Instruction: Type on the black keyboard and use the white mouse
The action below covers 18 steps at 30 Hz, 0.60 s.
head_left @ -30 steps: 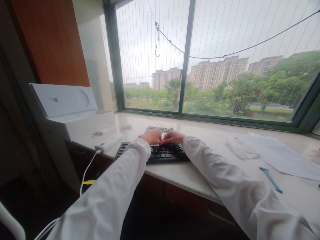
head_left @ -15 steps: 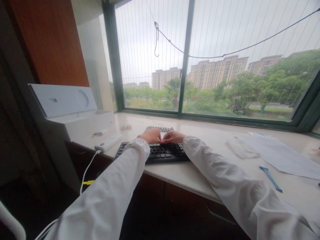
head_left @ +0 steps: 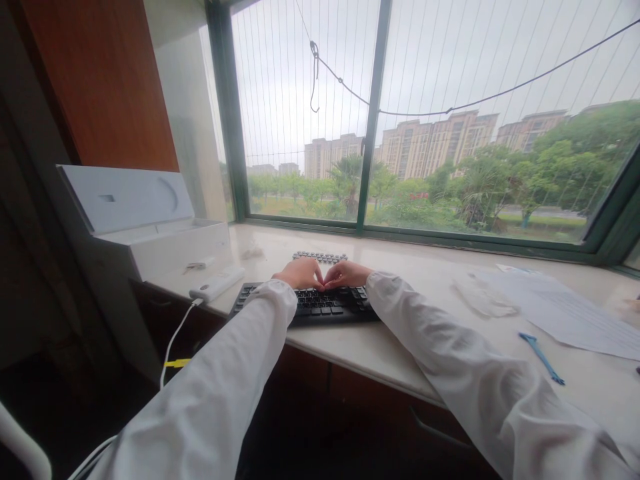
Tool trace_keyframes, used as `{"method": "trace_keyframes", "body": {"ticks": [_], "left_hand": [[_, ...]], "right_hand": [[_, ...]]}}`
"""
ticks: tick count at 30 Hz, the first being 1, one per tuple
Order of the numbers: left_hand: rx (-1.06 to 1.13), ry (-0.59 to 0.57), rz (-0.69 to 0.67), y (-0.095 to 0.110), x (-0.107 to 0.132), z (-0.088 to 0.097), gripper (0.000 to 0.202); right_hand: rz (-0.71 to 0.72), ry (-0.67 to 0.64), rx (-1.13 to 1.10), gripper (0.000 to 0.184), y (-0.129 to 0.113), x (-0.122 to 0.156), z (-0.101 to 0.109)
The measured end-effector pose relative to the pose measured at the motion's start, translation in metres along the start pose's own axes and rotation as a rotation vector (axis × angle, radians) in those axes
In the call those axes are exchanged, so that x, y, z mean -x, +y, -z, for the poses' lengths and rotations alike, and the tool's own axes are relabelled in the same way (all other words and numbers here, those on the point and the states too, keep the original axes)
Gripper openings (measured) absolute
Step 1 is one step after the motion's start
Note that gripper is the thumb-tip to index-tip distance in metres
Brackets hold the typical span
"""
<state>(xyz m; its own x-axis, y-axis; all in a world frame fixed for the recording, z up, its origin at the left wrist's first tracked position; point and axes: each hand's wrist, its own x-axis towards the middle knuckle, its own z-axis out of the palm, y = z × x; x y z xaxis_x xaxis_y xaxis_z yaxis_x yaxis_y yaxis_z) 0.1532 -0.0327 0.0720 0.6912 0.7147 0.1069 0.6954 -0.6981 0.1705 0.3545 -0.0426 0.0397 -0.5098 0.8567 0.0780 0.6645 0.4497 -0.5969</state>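
A black keyboard [head_left: 320, 308] lies along the front edge of the white counter. Over its upper rows, my left hand [head_left: 300, 272] and my right hand [head_left: 347, 274] come together, fingertips meeting near the middle. Both hands are closed in a pinch against the keyboard, and whatever may be between the fingertips is too small to make out. Just behind the hands, several loose keycaps [head_left: 320, 257] stand in rows on the counter. My sleeves cover both ends of the keyboard in part.
An open white box [head_left: 175, 243] stands at the left, with a white power strip [head_left: 217, 283] and its cable before it. To the right lie a crumpled clear bag [head_left: 485, 297], printed paper sheets [head_left: 565, 310] and a blue tool [head_left: 543, 359]. A window rises behind the counter.
My hands stay at nearly the same spot. The left fingers have shifted slightly, with the fingertips now a little lower against the keys.
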Motion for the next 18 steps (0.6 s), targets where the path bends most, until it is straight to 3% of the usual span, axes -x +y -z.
{"method": "trace_keyframes", "body": {"ticks": [18], "left_hand": [[0.072,-0.011,0.006,-0.0094,-0.0010,-0.0066,0.038]], "right_hand": [[0.038,0.058,0.145,0.046,-0.0019,0.0004,0.0002]]}}
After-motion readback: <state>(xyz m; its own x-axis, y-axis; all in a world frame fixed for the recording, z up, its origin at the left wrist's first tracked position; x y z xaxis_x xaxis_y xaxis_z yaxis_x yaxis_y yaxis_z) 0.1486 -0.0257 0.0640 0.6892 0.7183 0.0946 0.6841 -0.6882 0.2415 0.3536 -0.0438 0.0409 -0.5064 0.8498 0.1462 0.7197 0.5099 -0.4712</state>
